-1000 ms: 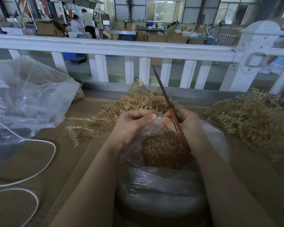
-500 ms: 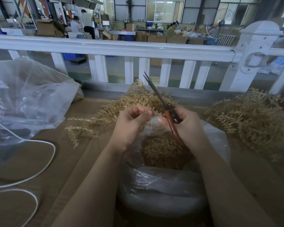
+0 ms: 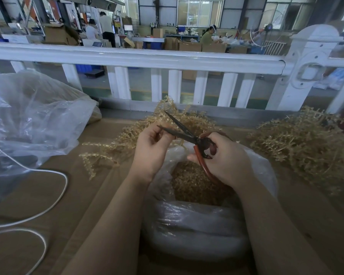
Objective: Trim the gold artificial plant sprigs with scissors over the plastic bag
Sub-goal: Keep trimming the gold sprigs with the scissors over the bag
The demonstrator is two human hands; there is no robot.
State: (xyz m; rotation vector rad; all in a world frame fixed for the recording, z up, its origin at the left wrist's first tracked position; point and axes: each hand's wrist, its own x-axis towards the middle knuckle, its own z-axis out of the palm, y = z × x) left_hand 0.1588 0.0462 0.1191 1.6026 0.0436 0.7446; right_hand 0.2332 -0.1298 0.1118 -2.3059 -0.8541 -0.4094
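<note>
Brown cardboard (image 3: 38, 195) covers the table, backed by a white railing (image 3: 135, 56). Clear crumpled plastic (image 3: 28, 120) lies at the left with a white cable (image 3: 54, 197) beside it. Gold sprigs are heaped at the right (image 3: 302, 143) and behind the hands (image 3: 127, 139). Near the front, the plastic bag (image 3: 197, 227) sits open, gold trimmings (image 3: 193, 183) inside. Above it the right hand (image 3: 226, 161) grips the red-handled scissors (image 3: 195, 140), blades parted wide. The left hand (image 3: 153, 147) pinches something small at the lower blade; what it is I cannot tell
</note>
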